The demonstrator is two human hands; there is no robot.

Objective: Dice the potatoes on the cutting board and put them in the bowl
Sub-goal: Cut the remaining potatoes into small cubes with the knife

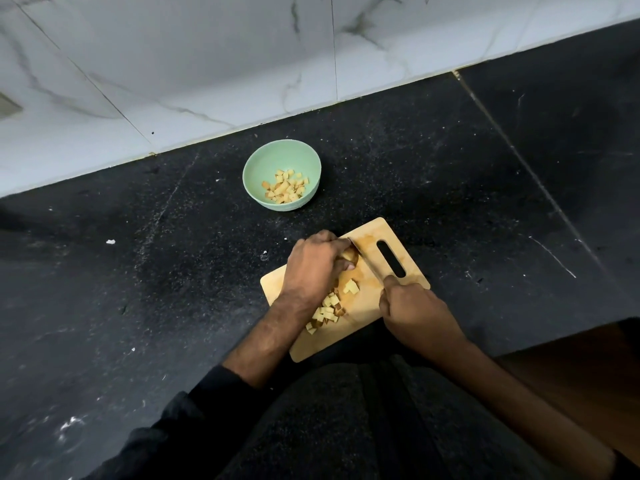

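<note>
Potato cubes [286, 187] sit in the green bowl [257, 168] beyond the cutting board [367, 306].

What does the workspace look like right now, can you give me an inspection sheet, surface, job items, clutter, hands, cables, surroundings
Surface: black stone counter, pale specks.
Job's things: wooden cutting board holds diced potato and an uncut piece; green bowl beyond it, partly filled with dice.
Clutter: white scrap on the counter, left of the board.
Grippers: left hand holds the uncut piece; right hand grips the knife.
Cables: nothing seen.
Surroundings: marble-look wall tiles behind.
</note>
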